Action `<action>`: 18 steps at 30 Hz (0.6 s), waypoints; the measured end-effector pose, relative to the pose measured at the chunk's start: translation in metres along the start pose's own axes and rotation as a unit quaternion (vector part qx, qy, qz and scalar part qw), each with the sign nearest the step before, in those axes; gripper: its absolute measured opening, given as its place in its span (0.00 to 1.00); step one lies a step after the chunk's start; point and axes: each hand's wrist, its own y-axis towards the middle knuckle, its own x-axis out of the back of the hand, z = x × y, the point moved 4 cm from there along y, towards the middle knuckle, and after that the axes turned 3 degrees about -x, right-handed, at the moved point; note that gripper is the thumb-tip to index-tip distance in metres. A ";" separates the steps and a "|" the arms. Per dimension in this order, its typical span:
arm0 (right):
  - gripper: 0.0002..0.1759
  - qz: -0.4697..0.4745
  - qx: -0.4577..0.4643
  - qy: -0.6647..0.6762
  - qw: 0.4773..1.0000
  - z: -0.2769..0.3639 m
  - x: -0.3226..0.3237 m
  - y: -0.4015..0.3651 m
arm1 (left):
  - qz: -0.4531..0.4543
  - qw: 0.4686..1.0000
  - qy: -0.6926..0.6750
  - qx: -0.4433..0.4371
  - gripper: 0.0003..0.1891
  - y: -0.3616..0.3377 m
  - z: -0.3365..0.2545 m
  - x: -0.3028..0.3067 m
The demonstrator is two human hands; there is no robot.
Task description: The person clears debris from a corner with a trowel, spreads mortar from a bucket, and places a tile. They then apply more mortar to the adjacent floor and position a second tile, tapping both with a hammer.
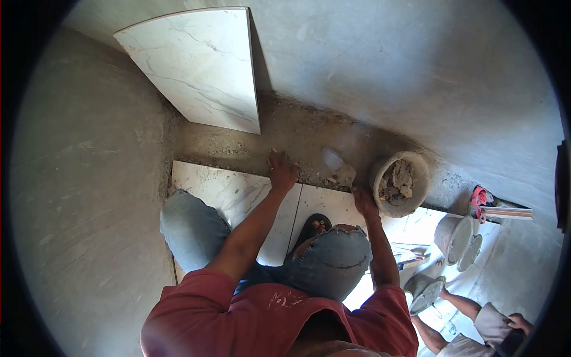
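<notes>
My left hand (283, 171) has its fingers spread on the dirt strip, just past the edge of the white marbled floor tiles (238, 193). Closed beside the bucket (423, 184), my right hand (364, 201) grips what looks like a trowel (333, 159); its handle is hidden in my fingers. The blade, shiny at the tip, lies low over the dirt with greyish-brown material on it. Lumps of dry mortar or rubble (397, 180) fill part of the bucket, which stands right of my right hand.
A large marbled tile (202, 68) leans on the back wall. Grey plaster walls (89, 160) rise at left and behind. More buckets (458, 238), a red cloth (480, 199) and a pile of thin strips (507, 212) stand at right. Another person's hand (443, 293) holds a container (427, 296) at lower right.
</notes>
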 end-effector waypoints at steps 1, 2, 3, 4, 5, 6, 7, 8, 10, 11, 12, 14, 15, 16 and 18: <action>0.24 0.035 -0.004 0.001 0.999 0.002 -0.003 0.001 | 0.001 1.000 -0.022 0.012 0.34 0.001 0.001 0.001; 0.24 0.036 -0.003 0.001 0.999 0.005 -0.002 0.003 | 0.004 0.999 -0.044 0.024 0.35 0.001 0.004 0.000; 0.25 0.051 -0.011 -0.001 0.999 0.007 -0.001 0.007 | 0.003 0.999 -0.044 0.025 0.35 0.002 0.004 -0.003; 0.26 0.067 -0.020 -0.004 0.998 0.009 -0.001 0.010 | 0.034 0.997 -0.049 0.041 0.36 0.005 0.005 -0.008; 0.26 0.068 -0.021 -0.003 0.997 0.010 0.001 0.013 | 0.067 0.995 -0.052 0.057 0.37 0.004 0.006 -0.013; 0.26 0.092 -0.012 -0.010 0.996 0.012 0.000 0.015 | 0.070 0.995 -0.050 0.056 0.37 0.000 0.004 -0.016; 0.26 0.113 -0.002 -0.017 0.993 0.014 0.002 0.017 | 0.078 0.993 -0.079 0.044 0.38 -0.001 0.000 -0.019; 0.26 0.110 -0.004 -0.016 0.994 0.016 0.005 0.021 | 0.085 0.990 -0.108 0.031 0.38 -0.002 -0.008 -0.019; 0.27 0.132 -0.038 -0.037 0.990 0.016 0.006 0.020 | 0.111 0.986 -0.114 0.040 0.39 -0.005 -0.019 -0.020; 0.27 0.129 -0.039 -0.035 0.990 0.021 0.009 0.017 | 0.135 0.983 -0.118 0.050 0.39 -0.005 -0.021 -0.021; 0.27 0.109 -0.028 -0.020 0.993 0.026 0.015 0.013 | 0.136 0.983 -0.118 0.047 0.39 -0.004 -0.022 -0.020; 0.28 0.089 -0.011 -0.005 0.996 0.029 0.020 0.013 | 0.116 0.981 -0.146 0.051 0.38 -0.002 -0.019 -0.012; 0.27 0.107 -0.004 -0.012 0.994 0.027 0.019 0.017 | 0.110 0.982 -0.143 0.054 0.38 0.000 -0.016 -0.008; 0.27 0.128 0.001 -0.017 0.992 0.025 0.014 0.017 | 0.112 0.984 -0.126 0.054 0.36 -0.002 -0.013 -0.006; 0.26 0.134 0.000 -0.005 0.991 0.015 -0.009 0.025 | 0.116 0.986 -0.107 0.051 0.34 -0.006 -0.015 -0.002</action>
